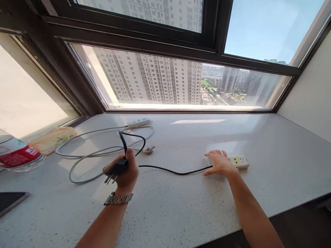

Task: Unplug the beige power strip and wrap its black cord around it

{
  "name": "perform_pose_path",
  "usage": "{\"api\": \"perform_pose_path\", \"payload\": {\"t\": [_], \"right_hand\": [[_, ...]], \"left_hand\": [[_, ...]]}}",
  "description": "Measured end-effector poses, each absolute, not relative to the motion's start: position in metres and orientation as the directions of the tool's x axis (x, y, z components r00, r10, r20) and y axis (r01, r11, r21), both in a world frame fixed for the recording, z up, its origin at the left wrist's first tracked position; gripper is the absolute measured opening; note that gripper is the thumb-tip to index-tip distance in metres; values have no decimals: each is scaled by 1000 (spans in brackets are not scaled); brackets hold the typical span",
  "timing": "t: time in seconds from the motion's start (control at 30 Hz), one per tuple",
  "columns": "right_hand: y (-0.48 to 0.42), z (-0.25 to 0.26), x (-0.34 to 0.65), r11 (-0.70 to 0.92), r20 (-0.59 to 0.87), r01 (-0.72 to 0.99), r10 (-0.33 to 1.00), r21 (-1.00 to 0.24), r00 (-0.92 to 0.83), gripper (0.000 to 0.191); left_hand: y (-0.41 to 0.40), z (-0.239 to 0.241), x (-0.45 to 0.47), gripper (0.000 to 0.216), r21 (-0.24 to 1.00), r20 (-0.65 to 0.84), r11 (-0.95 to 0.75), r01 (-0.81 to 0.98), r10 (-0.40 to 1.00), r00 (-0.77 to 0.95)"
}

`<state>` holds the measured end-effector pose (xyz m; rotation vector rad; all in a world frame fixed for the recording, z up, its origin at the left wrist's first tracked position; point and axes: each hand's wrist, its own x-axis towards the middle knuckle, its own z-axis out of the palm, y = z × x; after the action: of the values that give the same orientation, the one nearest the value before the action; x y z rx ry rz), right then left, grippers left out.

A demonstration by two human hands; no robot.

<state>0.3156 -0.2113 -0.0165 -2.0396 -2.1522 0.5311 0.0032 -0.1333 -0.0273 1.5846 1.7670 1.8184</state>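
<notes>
My left hand [128, 172], with a metal watch at the wrist, is closed around a black power plug [117, 168] whose metal prongs point down and toward me. From the plug a black cord [178, 173] loops up, then runs right across the counter to my right hand. At the right, a cream power strip [239, 162] lies on the counter, its left part hidden behind my right hand [219, 163]. That hand is open, fingers spread over the strip's cord end. Whether it touches the strip I cannot tell.
A second white power strip [139, 122] lies near the window, with its grey cord [85, 156] coiled at the left and its plug [149, 149] on the pale speckled counter [165, 213]. A red-labelled bottle [20, 155], a yellowish packet [53, 139] and a dark flat object [11, 201] are at far left.
</notes>
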Motion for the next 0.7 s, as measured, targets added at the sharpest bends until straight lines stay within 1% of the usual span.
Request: {"api": "perform_pose_path", "payload": {"t": [0.03, 0.1, 0.17, 0.23, 0.3, 0.37, 0.43, 0.5, 0.53, 0.6, 0.63, 0.7], "right_hand": [[-213, -15, 325, -23, -181, 938, 983, -346, -43, 88], [-215, -12, 339, -94, -230, 929, 973, -359, 10, 92], [-217, -10, 344, -99, -263, 929, 965, -357, 2, 90], [-217, -9, 341, -68, -260, 938, 965, -339, -24, 80], [-216, -9, 333, -54, -214, 950, 977, -308, -14, 63], [-215, -9, 325, -102, -170, 949, 984, -298, 53, 49], [-214, -8, 321, -189, -130, 922, 980, -338, 153, 45], [-214, -6, 320, -282, -67, 859, 958, -427, 280, 46], [-214, -6, 321, -309, -34, 815, 941, -491, 336, 47], [-214, -5, 323, -292, 2, 688, 920, -664, 393, 48], [-215, -4, 323, -258, -7, 592, 920, -764, 391, 47], [-215, -4, 321, -176, -69, 320, 945, -931, 321, 48]], "left_hand": [[-134, -24, 3, 52, 753, 603, -289, 592, 664, -443], [-135, -18, -1, 53, 688, 675, -272, 673, 580, -455], [-133, -14, -6, 53, 677, 691, -255, 690, 542, -478], [-131, -13, -11, 53, 676, 700, -248, 694, 507, -502], [-131, -13, -13, 52, 657, 721, -264, 706, 492, -487], [-133, -13, -10, 51, 611, 762, -313, 727, 480, -434], [-137, -13, -3, 49, 535, 825, -407, 740, 442, -353], [-144, -14, 6, 48, 431, 891, -541, 722, 380, -247], [-147, -14, 12, 47, 380, 916, -615, 691, 354, -189], [-153, -17, 23, 44, 294, 945, -754, 588, 323, -58], [-155, -19, 29, 43, 263, 949, -809, 526, 315, 9], [-158, -25, 39, 42, 249, 938, -882, 399, 322, 126]]}}
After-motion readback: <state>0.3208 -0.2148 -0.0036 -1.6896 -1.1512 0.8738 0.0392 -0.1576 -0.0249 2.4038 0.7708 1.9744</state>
